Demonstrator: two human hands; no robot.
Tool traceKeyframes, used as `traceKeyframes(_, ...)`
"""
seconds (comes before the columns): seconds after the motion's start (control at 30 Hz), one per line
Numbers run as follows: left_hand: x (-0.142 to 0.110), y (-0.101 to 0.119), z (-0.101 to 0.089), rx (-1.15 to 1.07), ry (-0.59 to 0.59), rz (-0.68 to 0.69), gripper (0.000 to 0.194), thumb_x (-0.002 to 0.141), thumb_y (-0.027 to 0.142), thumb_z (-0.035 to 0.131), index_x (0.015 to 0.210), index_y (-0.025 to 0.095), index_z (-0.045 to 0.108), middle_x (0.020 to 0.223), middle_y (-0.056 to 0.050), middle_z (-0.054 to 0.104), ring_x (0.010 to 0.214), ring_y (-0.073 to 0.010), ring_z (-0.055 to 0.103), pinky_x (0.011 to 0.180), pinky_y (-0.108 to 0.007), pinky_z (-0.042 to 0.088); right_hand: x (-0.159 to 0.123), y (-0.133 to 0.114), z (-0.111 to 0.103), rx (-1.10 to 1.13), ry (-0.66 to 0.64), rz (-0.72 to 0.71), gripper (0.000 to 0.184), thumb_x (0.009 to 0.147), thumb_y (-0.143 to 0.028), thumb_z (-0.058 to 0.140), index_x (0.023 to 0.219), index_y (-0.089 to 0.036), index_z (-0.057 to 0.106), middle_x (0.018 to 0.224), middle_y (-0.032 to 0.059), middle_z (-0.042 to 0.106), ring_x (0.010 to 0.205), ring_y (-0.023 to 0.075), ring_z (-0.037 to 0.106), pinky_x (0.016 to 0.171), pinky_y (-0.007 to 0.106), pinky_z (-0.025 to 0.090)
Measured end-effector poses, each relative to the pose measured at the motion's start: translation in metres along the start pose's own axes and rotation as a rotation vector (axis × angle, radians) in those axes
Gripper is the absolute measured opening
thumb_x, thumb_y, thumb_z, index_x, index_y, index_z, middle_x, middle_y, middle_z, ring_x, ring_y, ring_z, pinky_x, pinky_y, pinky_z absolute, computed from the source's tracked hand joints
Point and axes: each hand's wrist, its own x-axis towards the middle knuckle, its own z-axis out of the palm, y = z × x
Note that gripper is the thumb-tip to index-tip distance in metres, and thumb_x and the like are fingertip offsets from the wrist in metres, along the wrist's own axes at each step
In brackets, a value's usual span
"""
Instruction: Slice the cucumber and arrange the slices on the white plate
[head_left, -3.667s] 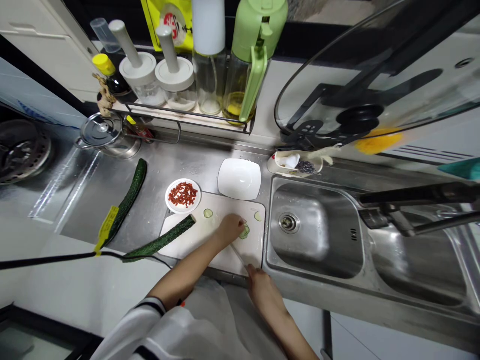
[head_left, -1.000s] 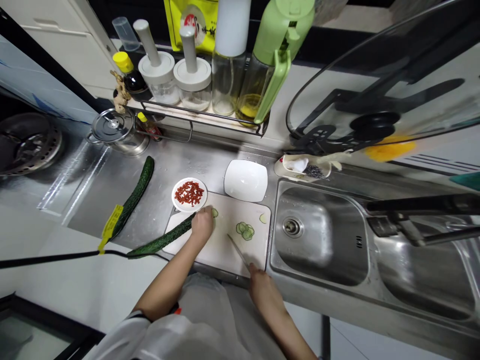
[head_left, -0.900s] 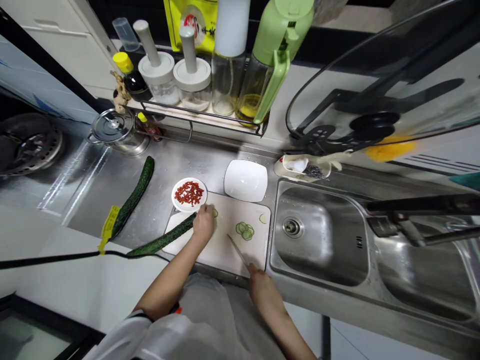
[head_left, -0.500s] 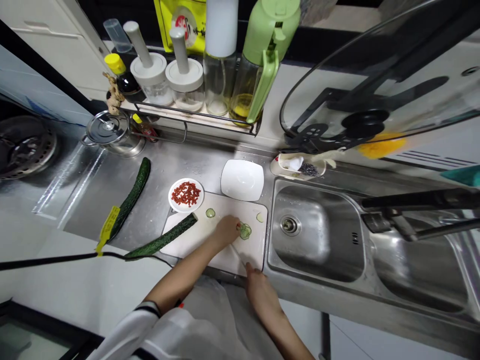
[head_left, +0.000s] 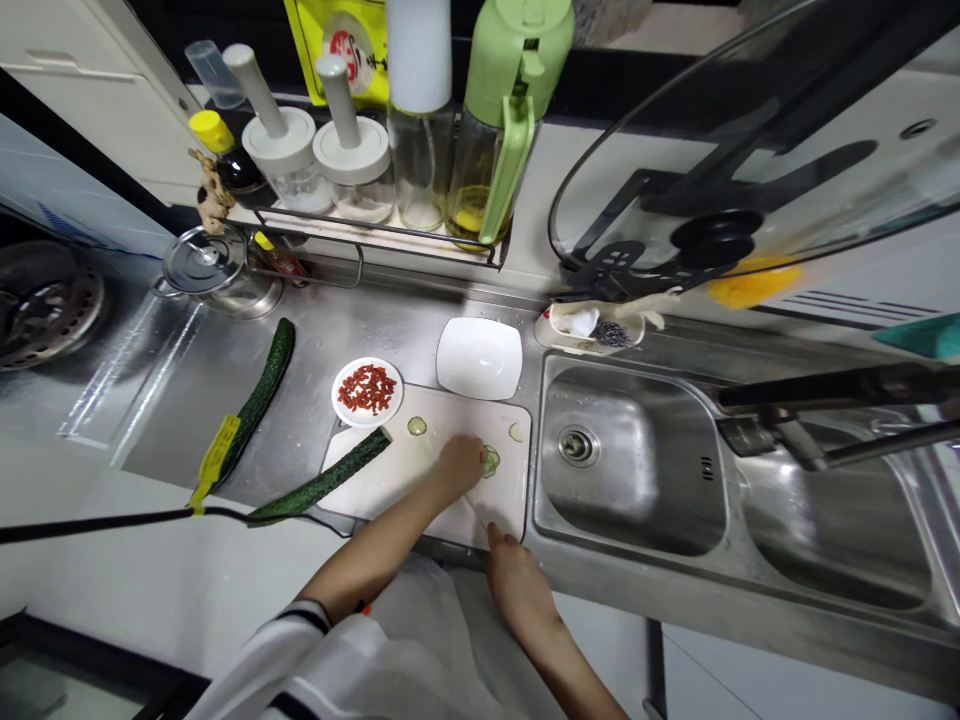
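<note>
On the white cutting board, my left hand rests with curled fingers against a small pile of cucumber slices. Whether those fingers grip a slice I cannot make out. At the board's near edge my right hand is closed on the handle of a knife, its blade pointing toward the slices. A cut cucumber lies across the board's left end. Single slices lie at the far side, one slice near the left and another slice near the right.
A small dish of red berries and an empty white bowl stand behind the board. A whole cucumber with a yellow label lies left. The sink is right. A bottle rack and a lidded pot stand behind.
My left hand left the cut end of the cucumber and moved right to the pile of slices. The knife hand stayed at the board's near edge.
</note>
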Motion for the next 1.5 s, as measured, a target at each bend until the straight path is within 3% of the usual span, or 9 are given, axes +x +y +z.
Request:
traceKeyframes(0.23,-0.005,-0.011,-0.002,-0.117,0.03,-0.019,0.016,0.074,0.015,0.057,0.082,0.02,0.069,0.078,-0.002,0.07,0.078,-0.0165,0.063,0.071,-0.024,0.044,-0.004,0.004,0.002,-0.02,0.013,-0.02,0.052,0.086,-0.001,0.024,0.129,-0.014,0.05,0.103,0.0141,0.066,0.092,0.0208,0.066,0.069,0.025,0.047)
traceKeyframes(0.47,-0.019,-0.047,-0.021,-0.224,0.122,-0.144,0.013,0.072,0.014,0.061,0.079,0.02,0.07,0.08,0.0,0.071,0.076,-0.0133,0.063,0.071,-0.022,0.044,-0.013,0.016,0.0,0.067,-0.003,-0.076,0.05,0.084,0.0,0.027,0.121,-0.015,0.056,0.097,0.0108,0.069,0.093,0.0187,0.066,0.069,0.022,0.043)
traceKeyframes(0.67,-0.03,-0.07,-0.024,-0.296,0.228,-0.219,0.014,0.074,0.016,0.062,0.083,0.022,0.071,0.08,0.001,0.072,0.076,-0.0121,0.064,0.071,-0.02,0.044,-0.006,0.008,-0.01,0.034,0.042,-0.03,0.043,0.086,-0.004,0.028,0.118,-0.015,0.055,0.099,0.0111,0.068,0.088,0.0204,0.066,0.064,0.024,0.042)
traceKeyframes(0.9,-0.033,-0.073,-0.018,-0.259,0.267,-0.21,0.018,0.077,0.015,0.058,0.086,0.021,0.073,0.085,-0.002,0.073,0.08,-0.0134,0.065,0.074,-0.021,0.044,0.008,-0.008,-0.016,0.006,0.085,-0.033,0.034,0.087,-0.005,0.031,0.109,-0.015,0.056,0.094,0.0118,0.068,0.086,0.0209,0.067,0.063,0.025,0.042)
traceKeyframes(1.5,-0.026,-0.078,-0.014,-0.269,0.258,-0.235,0.019,0.075,0.017,0.06,0.087,0.021,0.073,0.085,-0.001,0.073,0.082,-0.014,0.066,0.076,-0.021,0.045,0.014,-0.021,-0.015,0.017,0.067,-0.01,0.042,0.084,-0.001,0.026,0.112,-0.013,0.055,0.095,0.0147,0.068,0.089,0.0253,0.067,0.064,0.029,0.046)
